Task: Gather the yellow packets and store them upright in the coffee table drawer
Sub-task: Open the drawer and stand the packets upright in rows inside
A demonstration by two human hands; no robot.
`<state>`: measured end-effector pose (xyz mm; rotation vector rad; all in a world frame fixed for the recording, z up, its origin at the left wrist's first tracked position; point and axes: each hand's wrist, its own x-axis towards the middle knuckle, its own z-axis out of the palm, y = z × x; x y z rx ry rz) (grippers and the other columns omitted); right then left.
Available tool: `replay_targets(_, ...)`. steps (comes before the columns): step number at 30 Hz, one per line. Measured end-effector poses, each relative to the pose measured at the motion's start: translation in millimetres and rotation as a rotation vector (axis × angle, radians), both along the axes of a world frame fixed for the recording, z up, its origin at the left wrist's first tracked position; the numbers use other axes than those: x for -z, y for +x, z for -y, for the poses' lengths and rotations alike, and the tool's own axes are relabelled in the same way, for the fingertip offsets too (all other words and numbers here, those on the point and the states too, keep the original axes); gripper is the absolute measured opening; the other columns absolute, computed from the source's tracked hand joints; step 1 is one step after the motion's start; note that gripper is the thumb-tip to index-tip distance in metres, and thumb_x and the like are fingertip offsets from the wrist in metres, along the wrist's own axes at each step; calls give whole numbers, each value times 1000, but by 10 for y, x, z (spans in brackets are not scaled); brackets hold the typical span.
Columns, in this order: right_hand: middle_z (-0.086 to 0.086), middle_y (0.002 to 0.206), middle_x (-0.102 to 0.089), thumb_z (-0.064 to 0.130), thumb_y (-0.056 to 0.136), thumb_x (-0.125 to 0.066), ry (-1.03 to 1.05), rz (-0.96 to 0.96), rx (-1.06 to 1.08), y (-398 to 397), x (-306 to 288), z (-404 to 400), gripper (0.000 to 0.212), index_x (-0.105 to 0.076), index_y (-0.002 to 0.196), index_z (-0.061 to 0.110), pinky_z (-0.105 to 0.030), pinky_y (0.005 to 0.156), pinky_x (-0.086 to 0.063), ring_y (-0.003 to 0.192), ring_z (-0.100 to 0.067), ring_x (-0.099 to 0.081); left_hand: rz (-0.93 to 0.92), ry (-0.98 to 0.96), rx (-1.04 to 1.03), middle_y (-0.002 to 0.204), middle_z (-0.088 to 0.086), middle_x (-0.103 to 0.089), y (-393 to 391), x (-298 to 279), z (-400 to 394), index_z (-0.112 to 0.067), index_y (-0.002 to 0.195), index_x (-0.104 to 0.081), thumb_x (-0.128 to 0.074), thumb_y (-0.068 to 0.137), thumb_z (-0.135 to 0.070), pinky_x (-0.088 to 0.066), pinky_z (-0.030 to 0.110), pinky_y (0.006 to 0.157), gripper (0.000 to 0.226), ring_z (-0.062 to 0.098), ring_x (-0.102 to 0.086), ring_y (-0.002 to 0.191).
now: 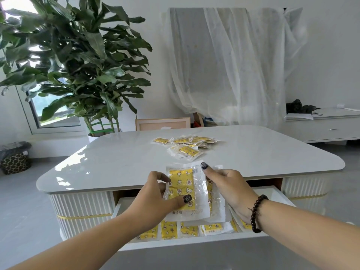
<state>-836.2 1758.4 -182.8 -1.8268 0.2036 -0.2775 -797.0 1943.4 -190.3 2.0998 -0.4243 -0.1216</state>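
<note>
Step in hand: squaring a gathered stack of packets [187, 191] above the open drawer [194, 243], judged mid-task. Left hand [155, 195] pinching the stack's near edge, thumb across the yellow front. Right hand [228, 184] curled round the far side, thumb up top. Several packets already stored [169, 229] in the drawer at 6 o'clock. Loose pile [187, 145] on the surface [116, 158] at 12 o'clock, well apart. Next, probably: lower the stack on edge beside the stored row.

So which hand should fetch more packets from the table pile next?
Probably the right hand. It pinches only the stack's top edge and sits nearer the pile, while the left hand grips the stack's face.
</note>
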Motion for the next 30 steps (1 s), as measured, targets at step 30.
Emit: replay_targets(30,1,82,-66,-3,86,-58,-93,-17,240,177,204,344,28,-66,97,22,-50,77,-56,91,-41,-67,-182,-196,-285,100,7,-68,517,219,-274,-12,111,-58,-69,87,-21,-57,30,57,27,22,-68,78)
